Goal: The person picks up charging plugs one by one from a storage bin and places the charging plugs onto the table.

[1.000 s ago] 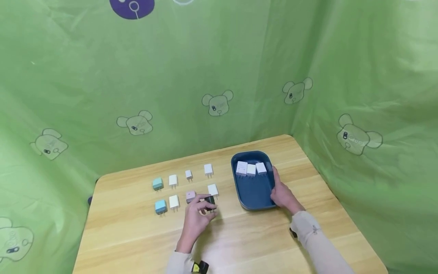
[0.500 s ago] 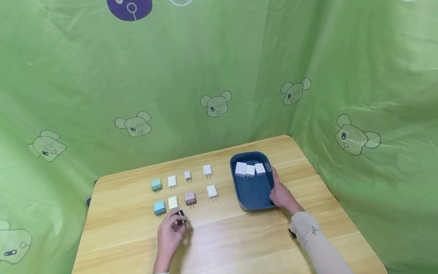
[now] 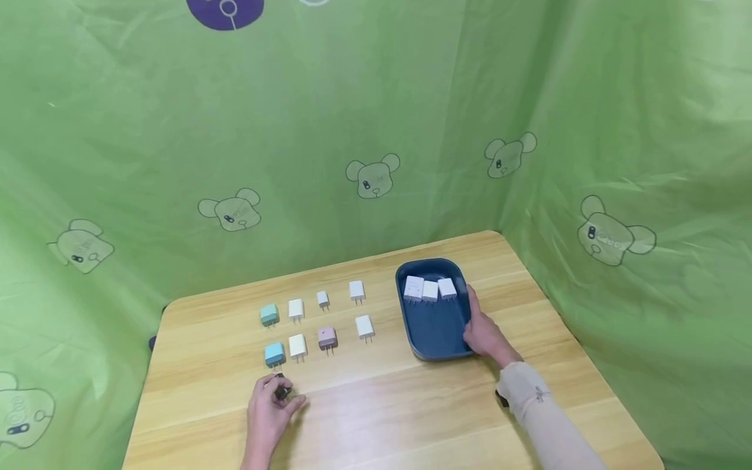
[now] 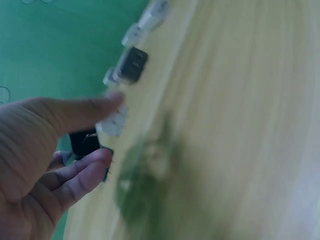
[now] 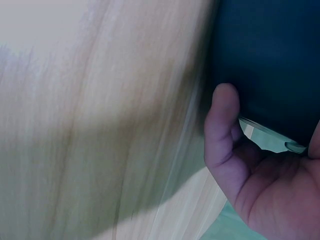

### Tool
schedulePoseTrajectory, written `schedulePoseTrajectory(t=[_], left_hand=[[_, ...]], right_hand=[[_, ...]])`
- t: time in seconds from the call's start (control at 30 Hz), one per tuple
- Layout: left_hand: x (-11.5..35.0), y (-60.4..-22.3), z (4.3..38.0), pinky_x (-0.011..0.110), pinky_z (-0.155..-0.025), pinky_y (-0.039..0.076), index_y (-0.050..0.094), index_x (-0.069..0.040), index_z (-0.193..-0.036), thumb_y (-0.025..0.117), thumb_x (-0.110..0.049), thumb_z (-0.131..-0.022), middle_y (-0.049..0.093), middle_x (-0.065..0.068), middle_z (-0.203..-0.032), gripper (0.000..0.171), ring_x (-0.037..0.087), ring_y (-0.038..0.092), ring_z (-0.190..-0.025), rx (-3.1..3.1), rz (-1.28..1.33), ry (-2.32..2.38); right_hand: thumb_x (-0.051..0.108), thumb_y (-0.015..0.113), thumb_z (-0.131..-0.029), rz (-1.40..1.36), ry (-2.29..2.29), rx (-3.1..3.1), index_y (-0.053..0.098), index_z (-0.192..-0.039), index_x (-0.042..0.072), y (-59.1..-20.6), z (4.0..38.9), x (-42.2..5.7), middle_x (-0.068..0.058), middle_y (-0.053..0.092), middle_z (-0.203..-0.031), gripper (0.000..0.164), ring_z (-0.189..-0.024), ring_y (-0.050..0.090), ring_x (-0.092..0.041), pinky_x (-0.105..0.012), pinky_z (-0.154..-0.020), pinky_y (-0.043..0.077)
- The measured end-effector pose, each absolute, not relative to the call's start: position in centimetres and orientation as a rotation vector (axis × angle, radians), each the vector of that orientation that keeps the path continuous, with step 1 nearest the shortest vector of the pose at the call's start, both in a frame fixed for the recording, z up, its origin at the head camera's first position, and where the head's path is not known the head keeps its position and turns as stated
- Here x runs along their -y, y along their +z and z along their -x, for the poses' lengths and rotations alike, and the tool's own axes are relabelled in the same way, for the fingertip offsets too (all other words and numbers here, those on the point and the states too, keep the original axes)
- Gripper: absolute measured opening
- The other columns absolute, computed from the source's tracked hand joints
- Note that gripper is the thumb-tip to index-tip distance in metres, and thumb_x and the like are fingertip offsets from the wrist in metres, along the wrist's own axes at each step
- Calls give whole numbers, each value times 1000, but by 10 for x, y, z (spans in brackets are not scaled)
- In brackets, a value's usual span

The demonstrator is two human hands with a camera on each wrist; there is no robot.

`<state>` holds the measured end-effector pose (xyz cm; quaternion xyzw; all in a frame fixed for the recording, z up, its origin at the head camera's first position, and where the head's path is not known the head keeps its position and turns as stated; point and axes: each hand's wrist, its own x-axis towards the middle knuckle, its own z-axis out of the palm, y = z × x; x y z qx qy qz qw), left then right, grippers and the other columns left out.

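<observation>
Holding a black plug charger (image 3: 282, 390) low over the near left part of the wooden worktop (image 3: 399, 405), the person's left hand (image 3: 267, 410) has its fingers curled round it, while the thumb's tip stands apart from the other fingertips. I cannot tell whether the charger touches the wood. Just beyond it sits a blue charger (image 3: 273, 353), first in a near row that runs on rightward with a cream charger (image 3: 297, 346), a mauve charger (image 3: 326, 337) and a near white charger (image 3: 364, 326). Behind that is a second row: a teal charger (image 3: 269, 314), a white charger (image 3: 296, 308), a small white charger (image 3: 322, 299) and, at the right end, another white one (image 3: 356, 290). They stand apart from one another, their prongs towards the person.

Over on the right, the right hand (image 3: 486, 336) grips the right side of a navy tray (image 3: 436, 333), its fingers clamped on the wall there. Three pale chargers (image 3: 430, 291) lie side by side inside, near the tray's far end. A beige sleeve (image 3: 543, 411) covers the right forearm. Green cloth (image 3: 294, 130) printed with bear heads hangs behind the worktop.
</observation>
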<state>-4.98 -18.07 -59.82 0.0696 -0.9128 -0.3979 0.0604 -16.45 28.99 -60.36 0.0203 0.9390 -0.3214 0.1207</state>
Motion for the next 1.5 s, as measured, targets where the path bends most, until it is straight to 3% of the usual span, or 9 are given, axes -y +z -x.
schedulePoseTrajectory(t=[0.1,0.2,0.33,0.4,0.5,1.0,1.5], left_hand=[[183,-602,50,18,-66,54,70,-4,-98,87,-7,-75,65,22,-121,28,18,64,-81,2776,-219,-1122],[184,-606,51,23,-66,55,67,-2,-111,82,-5,-80,66,23,-120,34,24,66,-86,2794,-233,-1078],[187,-610,52,43,-77,61,58,-1,-131,78,-4,-83,64,27,-127,52,40,69,-99,2834,-250,-1033],[188,-612,53,54,-85,60,55,-1,-136,77,-4,-84,62,28,-131,56,47,67,-109,2846,-249,-1013],[190,-615,54,62,-95,55,55,0,-136,77,-3,-84,61,28,-134,56,50,63,-118,2860,-234,-981],[192,-623,58,60,-92,55,59,-2,-133,78,-5,-83,62,26,-134,53,42,62,-113,2922,-181,-883],[194,-623,58,60,-95,53,58,2,-135,75,-7,-87,58,28,-135,52,44,58,-117,2950,-165,-887]], right_hand=[[-1,42,-95,-59,-931,-2751,-16,-161,17,-603,165,-289,-19,58,-79,90,-63,54,-25,-34,-57,42],[-1,42,-95,-60,-923,-2751,-16,-161,17,-603,166,-288,-21,60,-81,90,-65,55,-26,-34,-58,43],[-1,42,-94,-67,-930,-2741,-17,-161,18,-603,166,-287,-23,61,-85,91,-65,56,-26,-34,-58,44],[-1,42,-95,-70,-929,-2740,-17,-161,19,-603,166,-287,-23,61,-86,91,-65,56,-26,-34,-58,43],[-1,42,-95,-65,-928,-2740,-18,-160,20,-604,167,-287,-23,61,-85,91,-63,56,-25,-34,-56,43],[-1,43,-94,-74,-925,-2743,-19,-160,19,-604,167,-291,-17,58,-77,93,-62,55,-25,-33,-56,42],[-2,42,-94,-44,-936,-2762,-15,-161,16,-604,165,-291,-18,57,-77,90,-63,55,-25,-33,-57,43]])
